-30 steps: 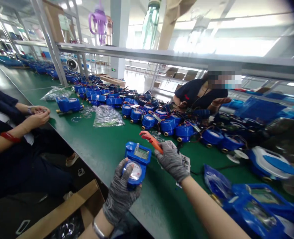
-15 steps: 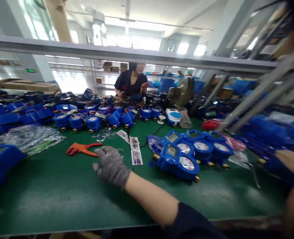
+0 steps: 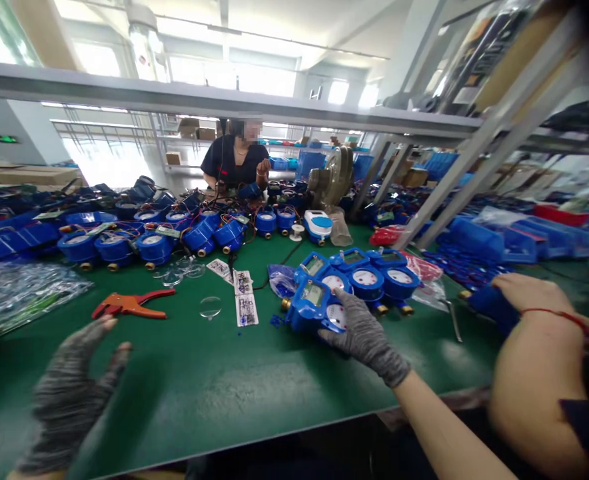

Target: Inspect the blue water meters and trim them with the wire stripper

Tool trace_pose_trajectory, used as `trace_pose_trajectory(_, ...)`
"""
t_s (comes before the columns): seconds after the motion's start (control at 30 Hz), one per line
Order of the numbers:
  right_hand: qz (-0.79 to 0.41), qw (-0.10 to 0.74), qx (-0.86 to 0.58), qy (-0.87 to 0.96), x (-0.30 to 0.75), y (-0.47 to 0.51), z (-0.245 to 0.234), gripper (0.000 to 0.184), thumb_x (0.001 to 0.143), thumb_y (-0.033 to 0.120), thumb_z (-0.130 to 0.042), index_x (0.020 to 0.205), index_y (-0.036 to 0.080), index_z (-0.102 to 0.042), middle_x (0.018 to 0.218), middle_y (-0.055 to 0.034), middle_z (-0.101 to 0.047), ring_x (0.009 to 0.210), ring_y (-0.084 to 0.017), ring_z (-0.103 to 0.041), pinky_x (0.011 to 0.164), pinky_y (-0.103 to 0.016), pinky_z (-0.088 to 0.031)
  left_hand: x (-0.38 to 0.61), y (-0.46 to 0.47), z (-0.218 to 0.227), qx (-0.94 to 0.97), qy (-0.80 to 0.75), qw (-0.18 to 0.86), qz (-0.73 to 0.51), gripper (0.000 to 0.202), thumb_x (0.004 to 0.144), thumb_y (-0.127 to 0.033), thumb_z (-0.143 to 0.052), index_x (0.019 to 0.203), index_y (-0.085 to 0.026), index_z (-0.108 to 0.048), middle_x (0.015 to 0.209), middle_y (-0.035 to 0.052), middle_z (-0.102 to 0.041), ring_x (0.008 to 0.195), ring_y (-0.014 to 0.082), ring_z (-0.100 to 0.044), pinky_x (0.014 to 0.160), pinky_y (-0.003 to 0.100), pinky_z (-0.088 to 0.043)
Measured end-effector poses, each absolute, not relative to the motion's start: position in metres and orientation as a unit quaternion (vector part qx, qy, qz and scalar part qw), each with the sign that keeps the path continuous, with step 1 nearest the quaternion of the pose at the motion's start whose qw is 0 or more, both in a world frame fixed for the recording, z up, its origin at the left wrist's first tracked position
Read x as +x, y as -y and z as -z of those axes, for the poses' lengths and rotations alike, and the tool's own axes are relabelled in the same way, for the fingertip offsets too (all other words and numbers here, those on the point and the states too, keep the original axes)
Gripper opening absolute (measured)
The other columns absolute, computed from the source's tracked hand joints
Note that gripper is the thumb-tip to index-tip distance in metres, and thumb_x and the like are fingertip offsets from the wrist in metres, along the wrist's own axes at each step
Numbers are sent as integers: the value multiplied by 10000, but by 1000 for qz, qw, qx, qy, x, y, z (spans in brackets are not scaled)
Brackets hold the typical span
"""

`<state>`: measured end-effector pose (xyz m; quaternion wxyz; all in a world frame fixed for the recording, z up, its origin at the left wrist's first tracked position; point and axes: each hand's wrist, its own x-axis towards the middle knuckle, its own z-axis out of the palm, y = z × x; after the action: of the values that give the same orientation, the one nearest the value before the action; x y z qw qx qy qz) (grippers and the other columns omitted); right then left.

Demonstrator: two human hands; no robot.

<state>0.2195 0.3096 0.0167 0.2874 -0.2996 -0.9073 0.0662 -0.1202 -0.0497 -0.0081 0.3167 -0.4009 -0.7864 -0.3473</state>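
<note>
My right hand (image 3: 367,330), in a grey knitted glove with bare fingertips, grips the nearest blue water meter (image 3: 308,308) by its round dial end, thumb on the near side. That meter lies on the green table with its small display to the left; part of its dial is under my fingers. Several like meters (image 3: 366,280) stand close behind it. My left hand (image 3: 77,383), gloved alike, is open over the table at the left, thumb and fingers apart, holding nothing. Just beyond its fingertips lies an orange wire stripper (image 3: 132,304).
A clear ring (image 3: 210,307) and printed label strips (image 3: 245,300) lie mid-table. Opened meters with wires (image 3: 155,247) line the back. A clear plastic bag (image 3: 29,287) is at left. At right a neighbour's arm (image 3: 539,373) reaches to another meter; metal posts (image 3: 467,180) rise there.
My right hand has moved from beside the wire stripper rightwards onto the nearest water meter. My left hand has come into view at the left. The view has shifted to the right.
</note>
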Motion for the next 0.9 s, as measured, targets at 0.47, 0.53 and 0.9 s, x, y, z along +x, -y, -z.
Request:
trace_pose_trajectory(0.47,-178,393,-194,881,192,-156,11,841,688,475,-751,1373,179,-363,1220,-179,-545,1099,-365,-560,931,-543,-493,83,-29,61,-303,576,-181,738,756,872,-471,-601,1479,-244,-211,1388,204,-481,1146,318,-600,914,471,-555)
trace_pose_trajectory(0.53,-304,341,-160,875,157,-150,9,688,793,475,-671,1367,209,-399,1228,-134,-573,1085,-305,-589,929,-463,-513,54,-22,43,-188,607,-148,758,729,824,-440,-682,1430,-281,-309,1294,139,-574,1069,281,-641,860,408,-584)
trace_pose_trajectory(0.9,-237,165,-181,940,68,-217,56,194,860,154,-561,971,152,-720,1071,-136,-653,989,-248,-590,923,-354,-460,-44,26,25,-82,532,-204,818,571,776,-386,-727,1289,-238,-524,1173,53,-656,1119,288,-611,1009,445,-486)
